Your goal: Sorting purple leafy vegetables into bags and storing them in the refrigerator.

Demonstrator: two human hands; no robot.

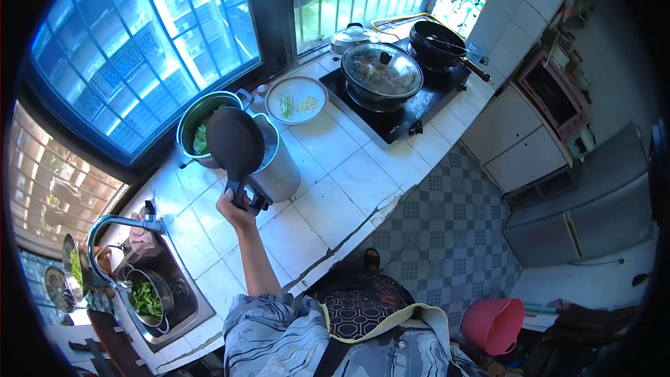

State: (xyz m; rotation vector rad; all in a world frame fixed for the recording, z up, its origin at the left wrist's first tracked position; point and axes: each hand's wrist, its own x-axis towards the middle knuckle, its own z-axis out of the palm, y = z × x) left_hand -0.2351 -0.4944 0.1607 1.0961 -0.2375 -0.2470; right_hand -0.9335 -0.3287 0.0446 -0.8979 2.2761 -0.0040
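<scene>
My left hand [239, 211] reaches forward over the white-tiled counter, its fingers wrapped round the handle of a black rounded lid-like piece [236, 141]. This dark piece covers part of a tall pale metal cylinder [283, 171] standing on the tiles; whether the two are joined, I cannot tell. Just to the left stands a pot [183, 126] with leafy greens [201, 141] inside, partly hidden by the dark piece. Behind them, a round plate [315, 89] carries chopped green pieces [287, 106] and pale chopped bits [307, 103]. My right hand is out of view.
On the black cooktop [392, 126] sit a glass-lidded pan [380, 84] and a dark frying pan [436, 35], its handle pointing right. At left, a curved faucet [105, 227] overhangs the sink [199, 307], which holds a pot of greens [145, 301]. A red bucket [481, 324] stands on the floor.
</scene>
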